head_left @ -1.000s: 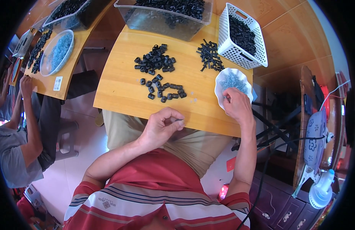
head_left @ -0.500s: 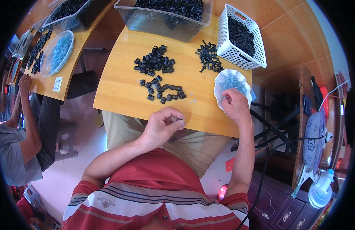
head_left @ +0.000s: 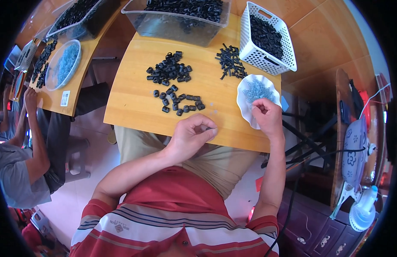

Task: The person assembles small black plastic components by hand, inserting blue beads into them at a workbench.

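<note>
Head view: three containers stand on the table (head_left: 130, 96): one clear bin (head_left: 173, 33) and one white perforated basket (head_left: 265, 64), both holding black parts, and one white scalloped bowl (head_left: 241, 102) holding pale-blue pieces (head_left: 256, 90). Barrel-shaped black parts (head_left: 168, 72) form one heap and one loose cluster; pin-shaped black parts (head_left: 230, 62) form one pile. Right hand (head_left: 269, 119): fingertips together at the bowl. Left hand (head_left: 191, 135): thumb and forefinger together near the table edge. Contents of either pinch cannot be determined.
</note>
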The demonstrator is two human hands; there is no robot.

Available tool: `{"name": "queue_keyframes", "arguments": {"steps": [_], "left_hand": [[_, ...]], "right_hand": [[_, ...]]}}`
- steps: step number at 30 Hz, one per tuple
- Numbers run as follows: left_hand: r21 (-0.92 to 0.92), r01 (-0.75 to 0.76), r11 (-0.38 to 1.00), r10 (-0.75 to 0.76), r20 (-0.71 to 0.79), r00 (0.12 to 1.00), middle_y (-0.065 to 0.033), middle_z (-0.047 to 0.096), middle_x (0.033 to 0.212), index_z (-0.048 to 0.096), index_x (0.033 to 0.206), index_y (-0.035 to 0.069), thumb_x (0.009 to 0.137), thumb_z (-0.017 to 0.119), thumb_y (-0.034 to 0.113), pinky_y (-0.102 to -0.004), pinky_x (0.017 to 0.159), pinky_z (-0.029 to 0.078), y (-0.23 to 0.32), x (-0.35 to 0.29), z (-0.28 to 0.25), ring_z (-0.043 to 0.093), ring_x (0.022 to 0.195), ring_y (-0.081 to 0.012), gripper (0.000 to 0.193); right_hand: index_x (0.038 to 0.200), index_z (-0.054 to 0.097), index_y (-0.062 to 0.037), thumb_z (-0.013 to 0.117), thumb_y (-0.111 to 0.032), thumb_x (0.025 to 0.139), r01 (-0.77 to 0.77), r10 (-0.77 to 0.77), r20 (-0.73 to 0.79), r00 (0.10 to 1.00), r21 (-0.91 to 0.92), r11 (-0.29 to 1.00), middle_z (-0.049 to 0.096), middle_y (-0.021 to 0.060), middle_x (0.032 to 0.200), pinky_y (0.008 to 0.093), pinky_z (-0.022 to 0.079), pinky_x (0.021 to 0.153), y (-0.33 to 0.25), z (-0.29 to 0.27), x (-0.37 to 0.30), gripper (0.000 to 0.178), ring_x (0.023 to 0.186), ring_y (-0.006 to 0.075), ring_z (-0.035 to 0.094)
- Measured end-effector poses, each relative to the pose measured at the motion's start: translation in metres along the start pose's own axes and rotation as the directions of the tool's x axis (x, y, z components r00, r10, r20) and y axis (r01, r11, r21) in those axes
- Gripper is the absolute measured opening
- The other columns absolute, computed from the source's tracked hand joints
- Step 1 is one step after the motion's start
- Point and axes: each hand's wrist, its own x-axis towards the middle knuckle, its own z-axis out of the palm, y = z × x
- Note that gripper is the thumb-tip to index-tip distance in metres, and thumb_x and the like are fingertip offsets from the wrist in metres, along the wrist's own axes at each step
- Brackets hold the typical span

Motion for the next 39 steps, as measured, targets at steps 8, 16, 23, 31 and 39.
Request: {"name": "queue_keyframes", "arguments": {"steps": [8,16,23,31,39], "left_hand": [[0.193,-0.018,0.981,0.011,0.039,0.999,0.0013,0.065,0.082,0.067,0.095,0.000,0.090,0.071,0.004,-0.0198,0.066,0.048,0.001,0.033,0.028,0.058,0.074,-0.0036,0.008],[0.194,-0.082,0.978,0.087,-0.015,0.996,-0.0042,0.068,0.076,0.068,0.094,-0.002,0.088,0.073,0.008,-0.0225,0.056,0.047,0.001,0.081,0.059,0.059,0.063,-0.0051,0.013],[-0.124,-0.054,0.991,0.064,0.083,0.994,-0.0064,0.070,0.081,0.065,0.090,-0.003,0.088,0.073,0.003,-0.0229,0.065,0.056,0.004,0.097,0.075,0.067,0.071,-0.0095,0.010],[0.019,-0.094,0.995,0.092,0.079,0.993,-0.0035,0.068,0.077,0.065,0.086,-0.002,0.087,0.074,0.003,-0.0222,0.060,0.050,-0.003,0.101,0.077,0.061,0.066,-0.0066,0.010],[0.361,-0.123,0.925,0.103,0.072,0.992,-0.0033,0.070,0.085,0.067,0.091,-0.003,0.088,0.073,0.002,-0.0214,0.070,0.053,0.000,0.101,0.076,0.063,0.079,-0.0055,0.008]], "right_hand": [[0.089,0.068,0.0022,0.067,-0.002,0.084,-0.040,0.049,-0.020,0.999,0.328,0.944,0.067,-0.0006,0.077,0.0219,0.048,0.061,0.011,-0.011,-0.002,0.007,0.067,0.0049,0.060],[0.089,0.067,0.0019,0.066,0.002,0.084,-0.074,0.133,-0.032,0.991,0.690,0.720,0.069,0.0066,0.083,0.0261,0.055,0.064,-0.001,-0.011,-0.008,0.005,0.068,0.0136,0.067],[0.094,0.066,0.0031,0.065,0.003,0.086,-0.046,0.099,-0.026,0.995,0.748,0.662,0.069,0.0090,0.087,0.0295,0.059,0.070,-0.002,-0.007,-0.015,0.008,0.073,0.0149,0.068],[0.095,0.066,0.0022,0.068,-0.002,0.089,-0.057,0.092,0.004,0.996,0.808,0.587,0.069,0.0094,0.088,0.0307,0.060,0.073,0.002,-0.007,-0.016,0.008,0.077,0.0156,0.069],[0.097,0.062,0.0016,0.067,-0.001,0.090,-0.136,0.177,0.050,0.983,0.846,0.516,0.069,0.0104,0.091,0.0327,0.060,0.077,0.000,-0.007,-0.013,0.009,0.080,0.0173,0.070]]}}
